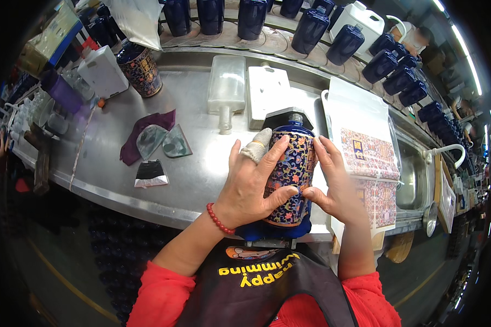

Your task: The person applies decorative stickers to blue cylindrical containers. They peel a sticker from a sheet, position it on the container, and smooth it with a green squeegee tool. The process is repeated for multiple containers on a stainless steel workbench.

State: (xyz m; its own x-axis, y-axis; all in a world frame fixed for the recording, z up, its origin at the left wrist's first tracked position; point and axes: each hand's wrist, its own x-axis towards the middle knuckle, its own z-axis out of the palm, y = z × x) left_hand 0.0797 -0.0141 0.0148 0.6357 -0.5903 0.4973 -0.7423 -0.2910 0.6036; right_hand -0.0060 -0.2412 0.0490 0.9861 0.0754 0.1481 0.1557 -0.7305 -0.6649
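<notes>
A dark blue bottle with a colourful floral decal leans on a blue padded rest at the bench's front edge, its neck pointing away from me. My left hand clasps its left side, index finger along the decal and thumb across the lower front. A whitish wrap covers one of its fingers. From the right side my right hand grips the same bottle, its thumb close to the left one and its fingertips near the shoulder. Printed decal sheets lie just right of that hand.
A clear bottle and a white container lie beyond my hands. Scraper pieces and a purple cloth are to the left. A decorated bottle stands farther back. Blue bottles line the rear conveyor; a sink is right.
</notes>
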